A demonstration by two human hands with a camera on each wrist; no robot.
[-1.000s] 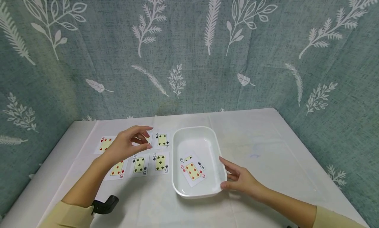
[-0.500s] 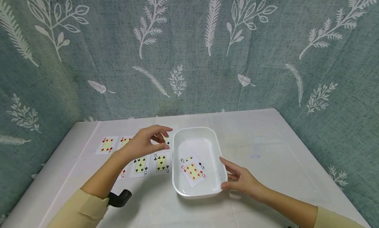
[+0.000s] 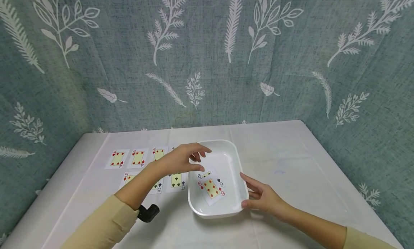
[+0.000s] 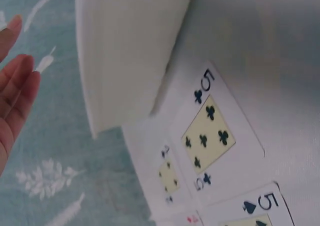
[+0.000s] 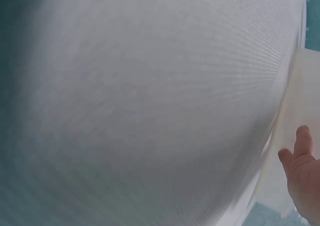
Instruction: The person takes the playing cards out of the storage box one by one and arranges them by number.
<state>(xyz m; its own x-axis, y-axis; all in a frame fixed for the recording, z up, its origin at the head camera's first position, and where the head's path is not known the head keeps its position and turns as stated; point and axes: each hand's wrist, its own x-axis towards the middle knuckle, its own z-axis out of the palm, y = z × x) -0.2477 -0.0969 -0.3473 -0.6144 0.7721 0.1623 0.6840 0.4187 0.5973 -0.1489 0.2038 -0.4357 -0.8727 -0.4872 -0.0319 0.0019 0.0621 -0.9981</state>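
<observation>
A white rectangular tray (image 3: 223, 206) stands mid-table with two playing cards inside: a six of diamonds (image 3: 211, 188) partly over a six of spades (image 3: 207, 174). My left hand (image 3: 182, 158) is above the tray's left rim, thumb and fingers apart with nothing between them. In the left wrist view its fingers (image 4: 20, 96) show beyond the tray's white wall (image 4: 130, 61). My right hand (image 3: 263, 197) holds the tray's right side, thumb and index finger at the rim. The right wrist view shows that hand (image 5: 302, 178) against the pale wall.
Left of the tray, cards lie face up in two rows. Fours, such as a red four (image 3: 117, 159), form the far row; fives, such as the five of clubs (image 4: 202, 136), form the near one. My left forearm covers some cards. A patterned cloth (image 3: 207, 62) hangs behind the table.
My left hand has moved right, from above the cards to over the tray, uncovering the far-left cards. My right hand and the tray have stayed in place.
</observation>
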